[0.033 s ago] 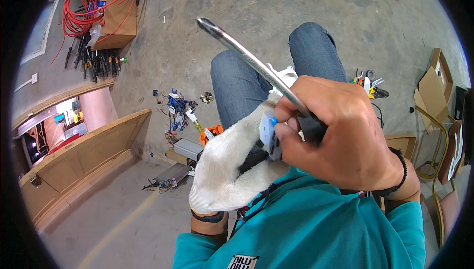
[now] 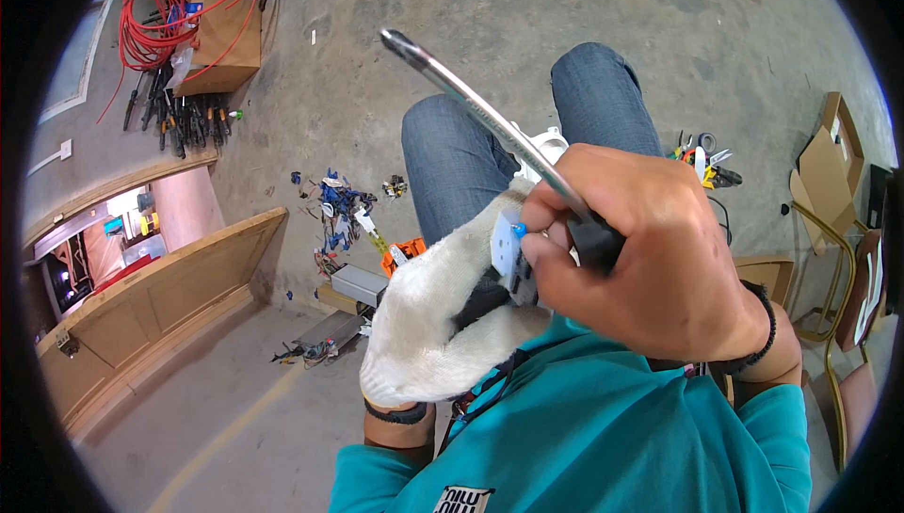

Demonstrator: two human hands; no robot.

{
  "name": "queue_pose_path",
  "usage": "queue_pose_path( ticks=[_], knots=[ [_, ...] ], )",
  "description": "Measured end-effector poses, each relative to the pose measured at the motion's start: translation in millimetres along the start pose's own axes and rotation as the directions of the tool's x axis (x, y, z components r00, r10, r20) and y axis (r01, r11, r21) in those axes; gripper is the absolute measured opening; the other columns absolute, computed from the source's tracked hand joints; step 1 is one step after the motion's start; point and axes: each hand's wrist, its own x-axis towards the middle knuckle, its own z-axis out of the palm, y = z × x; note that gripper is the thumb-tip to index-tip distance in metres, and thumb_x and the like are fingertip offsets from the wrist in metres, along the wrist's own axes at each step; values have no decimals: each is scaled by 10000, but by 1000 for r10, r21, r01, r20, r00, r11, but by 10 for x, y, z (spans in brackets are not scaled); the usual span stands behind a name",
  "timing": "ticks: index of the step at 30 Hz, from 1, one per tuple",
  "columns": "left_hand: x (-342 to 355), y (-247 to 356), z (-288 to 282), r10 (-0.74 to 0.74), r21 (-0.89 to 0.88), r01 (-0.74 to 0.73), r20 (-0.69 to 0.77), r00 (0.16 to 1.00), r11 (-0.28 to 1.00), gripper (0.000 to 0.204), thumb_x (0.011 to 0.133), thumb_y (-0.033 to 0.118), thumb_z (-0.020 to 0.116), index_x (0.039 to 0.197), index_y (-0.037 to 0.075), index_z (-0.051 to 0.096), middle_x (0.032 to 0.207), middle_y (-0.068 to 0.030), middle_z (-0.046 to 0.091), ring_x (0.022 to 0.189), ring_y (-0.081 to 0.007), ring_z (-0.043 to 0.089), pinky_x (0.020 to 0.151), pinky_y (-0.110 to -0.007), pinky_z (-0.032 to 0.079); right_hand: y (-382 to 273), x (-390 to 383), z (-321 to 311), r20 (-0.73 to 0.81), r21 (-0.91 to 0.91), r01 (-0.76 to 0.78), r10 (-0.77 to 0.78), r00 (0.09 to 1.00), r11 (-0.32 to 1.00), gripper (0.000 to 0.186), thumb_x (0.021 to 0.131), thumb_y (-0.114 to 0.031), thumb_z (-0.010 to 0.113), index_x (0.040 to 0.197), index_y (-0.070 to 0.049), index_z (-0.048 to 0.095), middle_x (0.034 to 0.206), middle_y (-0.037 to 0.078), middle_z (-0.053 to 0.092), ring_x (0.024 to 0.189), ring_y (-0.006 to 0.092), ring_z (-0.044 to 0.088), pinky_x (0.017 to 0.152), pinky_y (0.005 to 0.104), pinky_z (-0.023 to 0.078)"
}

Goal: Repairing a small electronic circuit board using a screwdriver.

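A screwdriver (image 2: 476,106) with a long metal shaft and a black handle lies in my bare right hand (image 2: 654,245), its tip pointing up and to the left. The thumb and forefinger of that hand also pinch at a small blue piece (image 2: 519,230). This piece sits against a pale plate with small holes (image 2: 505,248). My left hand (image 2: 419,315), in a white knit glove, is closed around the plate's side; its fingertips are partly hidden behind the plate and my right hand.
Beside my left leg lie blue scraps (image 2: 341,200), an orange piece (image 2: 403,255) and a grey metal box (image 2: 358,283). Pliers and other tools (image 2: 711,165) are right of my knee. A chair frame (image 2: 838,287) stands at the right, a carton (image 2: 221,38) at the far left.
The screwdriver's tip has shifted very slightly to the right and up. The pale plate has tilted a little, showing its holes more clearly. Both hands keep nearly the same place.
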Motion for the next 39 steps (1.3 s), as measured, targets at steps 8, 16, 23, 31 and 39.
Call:
queue_pose_path(
  ticks=[8, 16, 23, 31, 39],
  knots=[
    [-93, -108, 27, -193, -391, 129, -129, 973, 911, 832, 671, 61, 838, 1429, -59, 517, 1100, -88, 714, 934, -118, 654, 825, -258, 525, 34, 8, -17, -9, 101, 99, -99, 995, 990, 105, 785, 31, 736, 863, -3, 675, 706, 85, 625, 598, 209, 613, 549, 311, 463],
    [-105, -233, -4, -237, -857, 100, -26, 971, 505, 782, 834, 284, 773, 1447, -88, 462, 1309, -199, 623, 1105, -226, 658, 928, -319, 549, 12, -84, 4, 49, 165, 226, -237, 970, 960, 386, 687, 64, 746, 1070, 21, 729, 694, 78, 596, 570, 191, 589, 500, 303, 436],
    [-63, -62, 54, -341, -936, 123, 4, 940, 329, 671, 888, 142, 737, 1447, -97, 453, 1355, -226, 598, 1142, -238, 657, 949, -327, 572, 67, -55, -5, 54, 128, 315, -323, 945, 941, 419, 650, 55, 746, 1068, 21, 732, 679, 62, 584, 541, 182, 570, 491, 307, 434],
    [-69, -28, 13, -242, -693, 135, -58, 969, 708, 657, 841, 109, 786, 1409, -84, 518, 1323, -177, 627, 1141, -219, 654, 977, -340, 549, 34, -69, -4, 35, 112, 276, -282, 959, 955, 397, 645, 48, 740, 1041, 21, 738, 675, 60, 581, 544, 186, 576, 493, 305, 435],
    [-26, 21, -9, -200, -420, 163, -46, 979, 893, 564, 907, 99, 711, 1405, -83, 519, 1310, -171, 625, 1161, -221, 638, 1022, -341, 521, 64, -50, -31, 63, 139, 301, -312, 948, 943, 395, 629, 47, 731, 1023, 17, 738, 678, 55, 579, 554, 186, 580, 492, 303, 433]
  ],
)
